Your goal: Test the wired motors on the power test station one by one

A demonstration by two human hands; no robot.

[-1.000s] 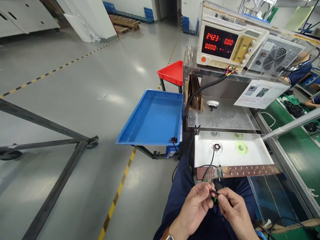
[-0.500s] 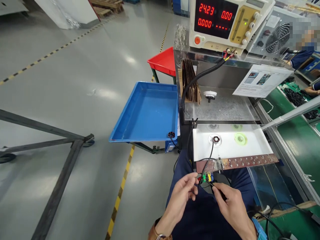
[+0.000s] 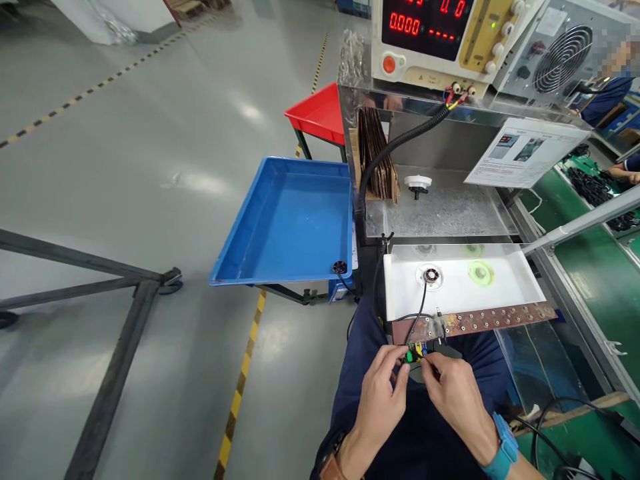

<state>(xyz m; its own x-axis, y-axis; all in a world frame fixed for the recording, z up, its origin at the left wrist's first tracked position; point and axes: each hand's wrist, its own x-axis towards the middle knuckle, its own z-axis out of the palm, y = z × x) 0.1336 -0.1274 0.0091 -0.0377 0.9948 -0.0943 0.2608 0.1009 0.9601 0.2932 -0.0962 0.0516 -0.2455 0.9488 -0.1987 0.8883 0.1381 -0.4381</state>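
My left hand point(image 3: 383, 393) and my right hand point(image 3: 453, 393) meet over my lap, below the brown drilled strip point(image 3: 480, 321). Their fingertips pinch thin wire ends at a row of small green, yellow and blue connectors point(image 3: 415, 353). A black wire point(image 3: 419, 313) runs from there up to a small round motor point(image 3: 431, 275) sitting in a white socket on the white tray point(image 3: 505, 293). A pale green ring point(image 3: 481, 271) lies to its right on the same tray.
A power supply point(image 3: 440, 40) with red digits stands on a clear shelf above, beside a fan unit point(image 3: 560, 57). A blue bin point(image 3: 287, 223) and red bin point(image 3: 320, 113) stand left. A green conveyor point(image 3: 595, 267) runs right, where another person's arms show.
The view tilted down. Both hands moved up and together toward the coloured connectors, from holding a wire apart in front of my lap.
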